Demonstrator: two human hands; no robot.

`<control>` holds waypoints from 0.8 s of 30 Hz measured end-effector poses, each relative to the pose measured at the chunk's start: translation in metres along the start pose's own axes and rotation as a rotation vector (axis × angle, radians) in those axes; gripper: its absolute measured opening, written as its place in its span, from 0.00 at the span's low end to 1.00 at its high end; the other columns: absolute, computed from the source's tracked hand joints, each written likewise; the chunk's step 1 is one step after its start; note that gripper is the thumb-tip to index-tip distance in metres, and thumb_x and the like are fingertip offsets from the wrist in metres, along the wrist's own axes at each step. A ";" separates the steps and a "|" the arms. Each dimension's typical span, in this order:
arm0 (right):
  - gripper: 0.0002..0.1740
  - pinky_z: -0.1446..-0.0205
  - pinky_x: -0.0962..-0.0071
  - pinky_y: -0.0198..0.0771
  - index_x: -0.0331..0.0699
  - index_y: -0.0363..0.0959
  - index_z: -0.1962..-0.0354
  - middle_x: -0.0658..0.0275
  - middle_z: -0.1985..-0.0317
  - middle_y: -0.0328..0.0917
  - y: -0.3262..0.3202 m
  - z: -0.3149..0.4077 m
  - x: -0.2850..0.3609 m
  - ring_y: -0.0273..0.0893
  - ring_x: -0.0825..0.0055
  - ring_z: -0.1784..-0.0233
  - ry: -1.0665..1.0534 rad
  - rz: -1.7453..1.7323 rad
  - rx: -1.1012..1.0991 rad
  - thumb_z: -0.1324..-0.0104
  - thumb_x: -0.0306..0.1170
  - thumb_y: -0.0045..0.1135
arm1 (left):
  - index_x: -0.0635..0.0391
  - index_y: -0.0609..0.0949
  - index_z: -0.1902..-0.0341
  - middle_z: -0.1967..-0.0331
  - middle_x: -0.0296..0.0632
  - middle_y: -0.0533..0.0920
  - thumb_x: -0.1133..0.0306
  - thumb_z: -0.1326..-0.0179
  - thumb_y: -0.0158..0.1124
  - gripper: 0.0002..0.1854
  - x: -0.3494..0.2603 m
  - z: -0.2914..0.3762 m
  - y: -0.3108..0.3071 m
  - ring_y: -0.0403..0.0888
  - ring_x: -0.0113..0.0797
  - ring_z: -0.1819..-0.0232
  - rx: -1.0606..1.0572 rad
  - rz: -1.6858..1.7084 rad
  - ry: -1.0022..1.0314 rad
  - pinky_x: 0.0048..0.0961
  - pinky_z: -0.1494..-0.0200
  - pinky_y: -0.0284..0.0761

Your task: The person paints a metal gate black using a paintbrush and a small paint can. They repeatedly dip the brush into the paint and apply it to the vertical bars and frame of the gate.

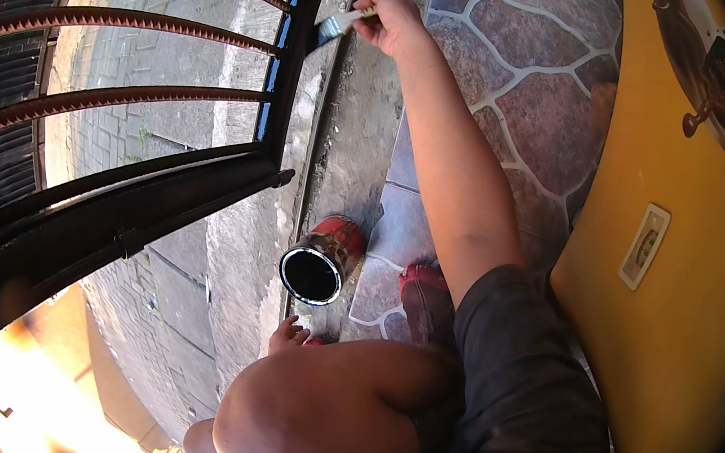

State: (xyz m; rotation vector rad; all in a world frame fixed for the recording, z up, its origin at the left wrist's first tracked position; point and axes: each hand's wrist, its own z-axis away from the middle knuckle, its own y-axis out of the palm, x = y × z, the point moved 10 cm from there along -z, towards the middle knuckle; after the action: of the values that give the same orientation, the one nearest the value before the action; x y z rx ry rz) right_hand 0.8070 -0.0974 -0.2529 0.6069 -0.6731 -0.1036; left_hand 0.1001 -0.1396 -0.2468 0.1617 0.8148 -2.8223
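Observation:
My right hand grips the pale handle of a paintbrush at the end of my outstretched arm. The brush's dark bristles touch or nearly touch the black upright of a metal gate. Below it stands a red, paint-streaked can with dark contents and a pale, smeared rim. Close to the can's near side, my left hand shows beside my bent knee, its fingers apart and nothing visible in them. The knee hides part of that hand.
Ribbed rusty bars run from the upright, above a thick black bottom rail. A metal floor track crosses the concrete beside stone-patterned tiles. A yellow wall rises at the right. Near the can is a red-and-dark shoe.

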 end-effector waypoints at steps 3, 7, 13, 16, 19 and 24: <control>0.13 0.71 0.71 0.82 0.26 0.72 0.64 0.53 0.59 0.73 -0.018 0.008 -0.007 0.80 0.63 0.66 -0.025 -0.103 -0.177 0.48 0.23 0.61 | 0.57 0.73 0.31 0.47 0.54 0.84 0.65 0.39 0.71 0.32 -0.003 -0.002 -0.001 0.85 0.44 0.47 -0.011 0.041 0.016 0.38 0.47 0.82; 0.13 0.71 0.70 0.81 0.26 0.72 0.64 0.53 0.60 0.73 -0.001 0.018 -0.022 0.79 0.62 0.68 0.002 -0.073 -0.018 0.48 0.24 0.61 | 0.58 0.72 0.31 0.46 0.54 0.84 0.67 0.38 0.70 0.32 -0.016 0.005 0.001 0.85 0.43 0.48 -0.020 0.060 0.000 0.38 0.48 0.83; 0.16 0.73 0.70 0.80 0.26 0.69 0.62 0.53 0.61 0.71 -0.003 0.033 -0.041 0.78 0.62 0.71 0.050 -0.121 -0.034 0.47 0.26 0.60 | 0.60 0.71 0.31 0.45 0.55 0.82 0.71 0.37 0.69 0.31 -0.031 0.019 0.006 0.85 0.43 0.50 -0.007 0.203 -0.047 0.36 0.50 0.84; 0.06 0.75 0.76 0.80 0.32 0.72 0.70 0.54 0.70 0.77 -0.020 0.044 -0.049 0.76 0.70 0.77 0.091 -0.033 -0.180 0.43 0.27 0.58 | 0.60 0.71 0.31 0.45 0.54 0.82 0.71 0.37 0.68 0.31 -0.039 0.018 0.006 0.85 0.42 0.51 -0.014 0.123 0.000 0.35 0.52 0.86; 0.18 0.73 0.73 0.81 0.28 0.67 0.59 0.54 0.60 0.70 -0.008 0.056 -0.052 0.78 0.63 0.68 0.062 -0.201 -0.069 0.47 0.25 0.60 | 0.60 0.71 0.31 0.45 0.53 0.82 0.70 0.36 0.67 0.30 -0.043 0.022 0.010 0.85 0.41 0.50 0.013 0.142 -0.019 0.34 0.53 0.86; 0.08 0.79 0.77 0.75 0.32 0.71 0.71 0.57 0.71 0.74 -0.032 0.081 -0.058 0.74 0.71 0.79 0.017 -0.097 -0.277 0.41 0.30 0.55 | 0.59 0.72 0.32 0.47 0.52 0.84 0.67 0.36 0.68 0.30 -0.059 0.027 0.014 0.84 0.40 0.48 0.071 0.215 -0.013 0.33 0.51 0.84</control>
State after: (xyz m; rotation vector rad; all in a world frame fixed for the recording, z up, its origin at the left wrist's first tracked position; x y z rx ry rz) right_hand 0.7147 -0.1473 -0.2524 0.3728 -0.6001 -0.2776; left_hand 0.1590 -0.1557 -0.2221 0.2272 0.6530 -2.6481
